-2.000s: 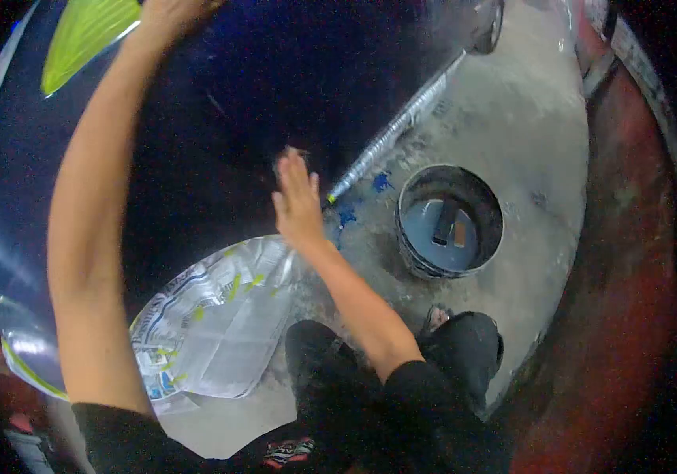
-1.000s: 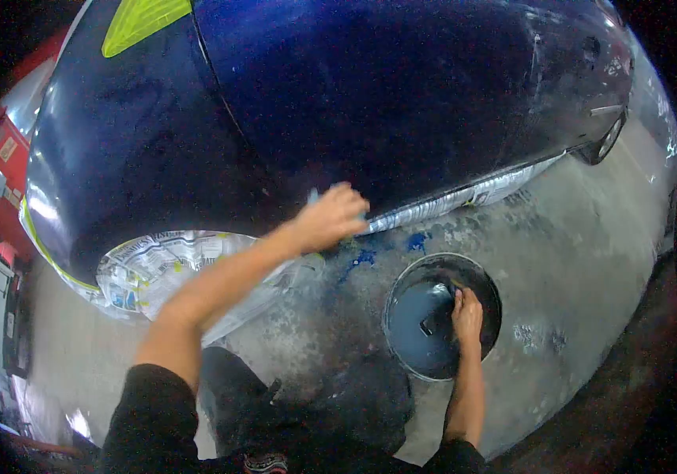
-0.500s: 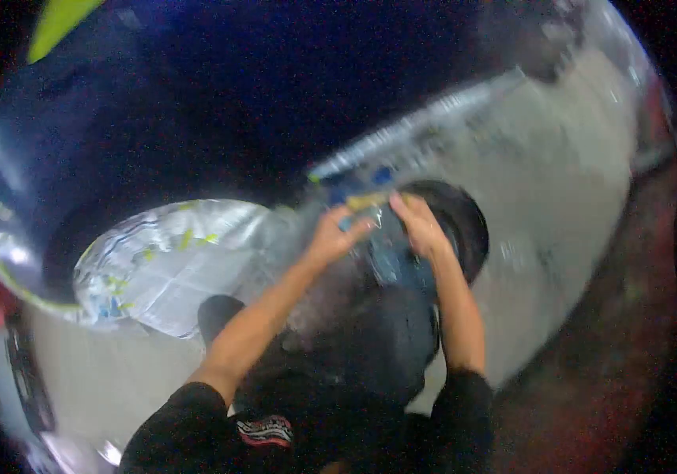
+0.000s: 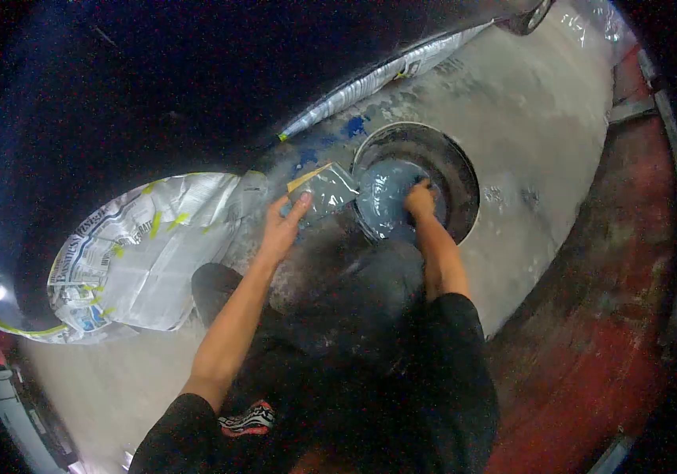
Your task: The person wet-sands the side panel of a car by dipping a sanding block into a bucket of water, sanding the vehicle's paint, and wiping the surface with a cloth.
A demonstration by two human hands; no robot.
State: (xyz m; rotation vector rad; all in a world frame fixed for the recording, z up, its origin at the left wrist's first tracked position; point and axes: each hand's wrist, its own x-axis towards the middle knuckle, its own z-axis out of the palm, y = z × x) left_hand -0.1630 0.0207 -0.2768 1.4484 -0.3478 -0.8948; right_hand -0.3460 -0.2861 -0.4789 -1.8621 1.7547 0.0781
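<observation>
My left hand [image 4: 285, 223] pinches a wet grey sheet of sandpaper [image 4: 327, 192] with a tan edge, thumb on top. The sheet is held just left of a round dark bucket [image 4: 465, 193]. Bluish-grey water [image 4: 386, 193] with bright reflections lies in the bucket. My right hand [image 4: 421, 201] is down inside the bucket at the water, its fingers curled closed. What those fingers hold, if anything, is hidden.
A dark blue car body [image 4: 188, 103] fills the upper left. Its wheel is covered with newspaper and plastic sheet [image 4: 157, 268] held by yellow-green tape. A masked strip [image 4: 402, 67] runs along the car's lower edge. The concrete floor [image 4: 528, 142] meets a reddish area [image 4: 591, 332] on the right.
My hands were together on the sandpaper above the bucket. Now the left holds it alone, farther left, while the right has let go and gone down into the bucket.
</observation>
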